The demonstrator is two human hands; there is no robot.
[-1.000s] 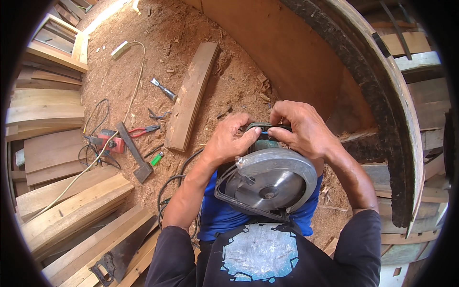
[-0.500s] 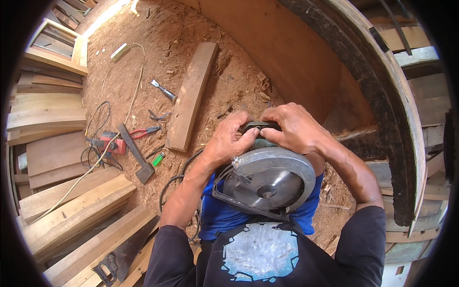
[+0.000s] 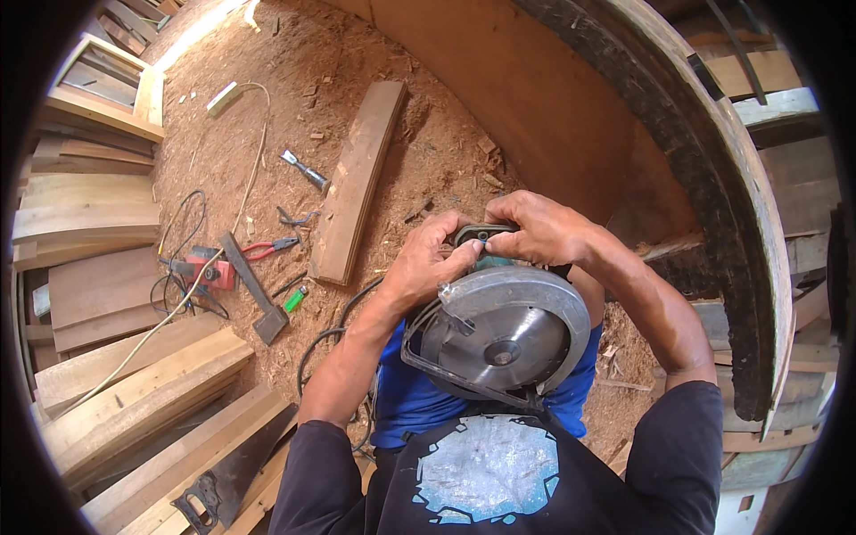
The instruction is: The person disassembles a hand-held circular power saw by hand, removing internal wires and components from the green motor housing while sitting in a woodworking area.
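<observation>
A circular saw (image 3: 513,343) rests across my lap, its round blade turned up toward me beneath a grey guard. At the saw's far end, my left hand (image 3: 430,261) is closed round one side of the dark handle (image 3: 482,234), its thumb pressed on it. From the other side my right hand (image 3: 546,234) grips the same handle, fingers curled and thumb close to the left thumb. A small dark fitting shows between the two thumbs; whether the fingers hold anything smaller cannot be made out. Part of the green motor body is hidden behind the guard.
A thick plank (image 3: 361,183) lies on the sawdust floor ahead. Left of it are a chisel (image 3: 305,169), red-handled pliers (image 3: 270,248), a hammer-like tool (image 3: 254,290), a red power tool (image 3: 212,269) and cords. Stacked boards (image 3: 147,392) and a handsaw (image 3: 218,490) line the left; a curved wooden structure (image 3: 713,178) rises right.
The saw has tilted slightly and shifted a little to the right. My right hand has moved a bit, its thumb and fingers drawn closer on the handle; my left hand keeps its hold.
</observation>
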